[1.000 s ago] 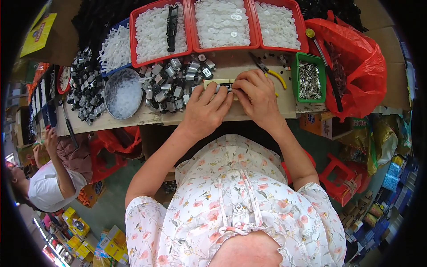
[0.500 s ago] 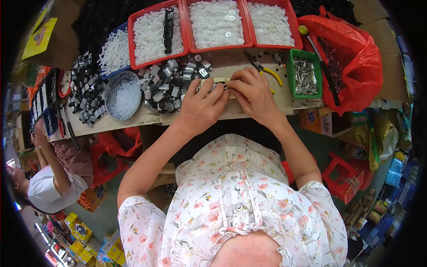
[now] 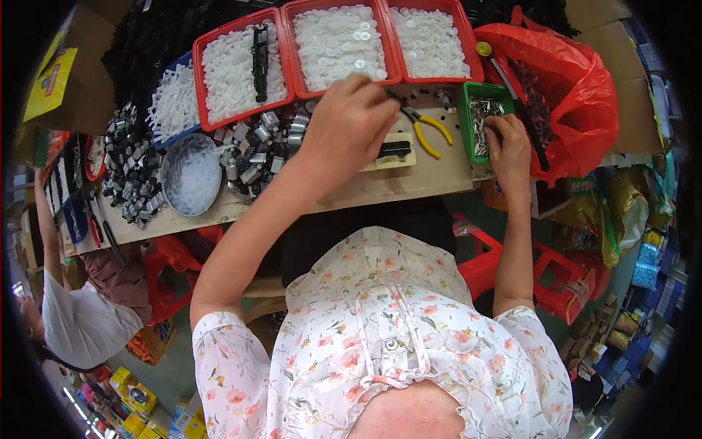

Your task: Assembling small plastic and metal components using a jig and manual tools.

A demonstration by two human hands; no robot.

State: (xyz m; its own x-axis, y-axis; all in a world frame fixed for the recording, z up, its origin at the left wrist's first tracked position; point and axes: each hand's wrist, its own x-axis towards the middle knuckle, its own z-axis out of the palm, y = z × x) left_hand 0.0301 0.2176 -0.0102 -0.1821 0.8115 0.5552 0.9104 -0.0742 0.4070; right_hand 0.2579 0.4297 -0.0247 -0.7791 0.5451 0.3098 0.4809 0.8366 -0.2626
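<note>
My right hand (image 3: 510, 150) dips its curled fingertips into a green tray (image 3: 468, 110) of small shiny metal pieces (image 3: 484, 111); what they hold is hidden. My left hand (image 3: 347, 124), smeared by motion, is raised at the near edge of the middle red tray (image 3: 322, 94) of white plastic discs (image 3: 340, 47). Its fingers look bent, but whether they hold anything does not show. Partly under that hand lies a cream block (image 3: 401, 162) with a black slim part (image 3: 395, 149) resting in it.
Yellow-handled pliers (image 3: 431, 135) lie between block and green tray. Left are metal-and-black parts (image 3: 252, 150), a round bowl (image 3: 191, 174) and a blue tray (image 3: 175, 102). A red plastic bag (image 3: 578, 95) bulges at right. Another person (image 3: 88, 314) sits far left.
Both hands have left the block, where they were together. The right went right to the green tray; the left rose toward the discs. The black part in the block is now uncovered.
</note>
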